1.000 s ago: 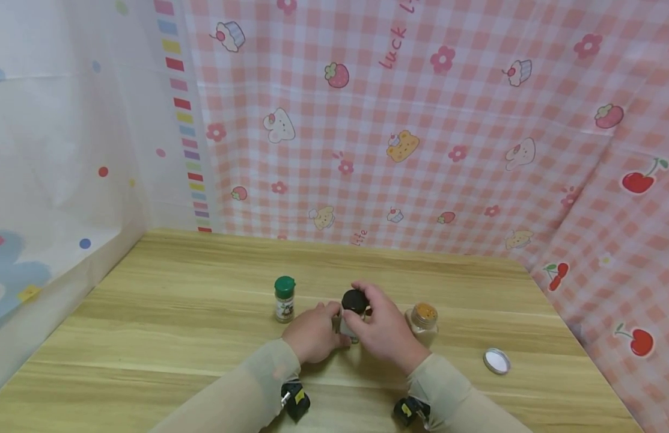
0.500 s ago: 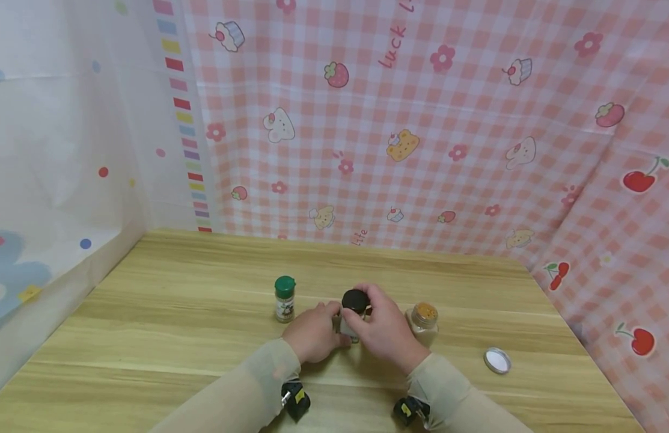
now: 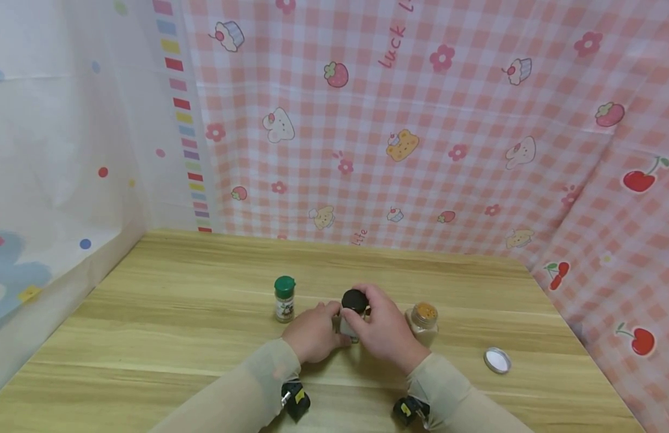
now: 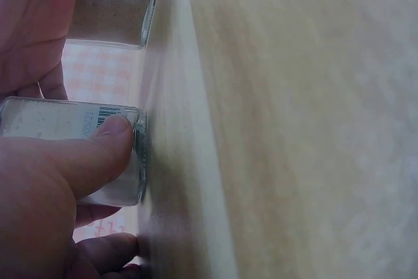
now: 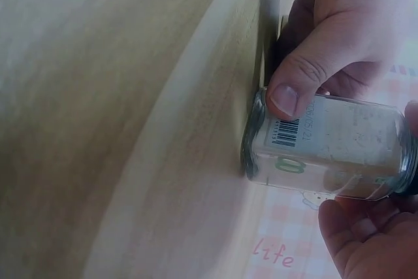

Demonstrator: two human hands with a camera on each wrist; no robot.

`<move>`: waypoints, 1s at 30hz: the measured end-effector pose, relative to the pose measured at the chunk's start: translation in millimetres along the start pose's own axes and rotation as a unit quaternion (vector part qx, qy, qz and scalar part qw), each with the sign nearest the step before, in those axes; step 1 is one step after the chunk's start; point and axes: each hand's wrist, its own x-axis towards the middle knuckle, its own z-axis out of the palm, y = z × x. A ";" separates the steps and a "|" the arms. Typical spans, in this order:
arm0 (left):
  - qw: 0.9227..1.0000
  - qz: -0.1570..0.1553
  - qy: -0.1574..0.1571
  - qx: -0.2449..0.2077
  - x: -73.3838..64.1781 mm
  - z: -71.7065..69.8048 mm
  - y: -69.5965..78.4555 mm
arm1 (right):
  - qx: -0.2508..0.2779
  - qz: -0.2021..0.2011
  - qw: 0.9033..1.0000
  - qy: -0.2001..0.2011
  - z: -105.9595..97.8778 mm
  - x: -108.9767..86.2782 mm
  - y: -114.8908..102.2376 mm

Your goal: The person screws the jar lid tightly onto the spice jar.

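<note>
Here, my left hand clamps the glass spice jar upright, presumably for steadiness; my right hand pinches its black cap.

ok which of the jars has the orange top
The rightmost jar, nearest the loose lid; the leftmost jar is topped green, the held jar black.

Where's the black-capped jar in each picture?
Head: the black-capped jar, lower half, just right of centre.
Left wrist: sideways at the left edge, near mid-height.
Right wrist: sideways, towards the right edge.
Shared landmark: the left hand, gripping it in all three.
</note>
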 end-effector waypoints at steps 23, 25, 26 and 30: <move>1.000 -0.001 -0.006 -0.001 1.0 -0.4 -0.6 | -0.002 -0.001 1.000 -0.017 -0.7 -0.4 -4.3; 1.000 -0.002 -0.005 -0.001 1.0 -0.3 -1.0 | -0.003 -0.001 1.000 -0.019 -0.6 -0.3 -3.5; 1.000 -0.002 -0.005 -0.002 0.9 -0.4 -1.0 | -0.004 -0.003 1.000 -0.021 -0.7 -0.4 -2.9; 1.000 -0.002 -0.004 -0.009 0.7 -0.7 -0.3 | -0.008 -0.010 1.000 -0.026 -2.1 -1.5 -2.7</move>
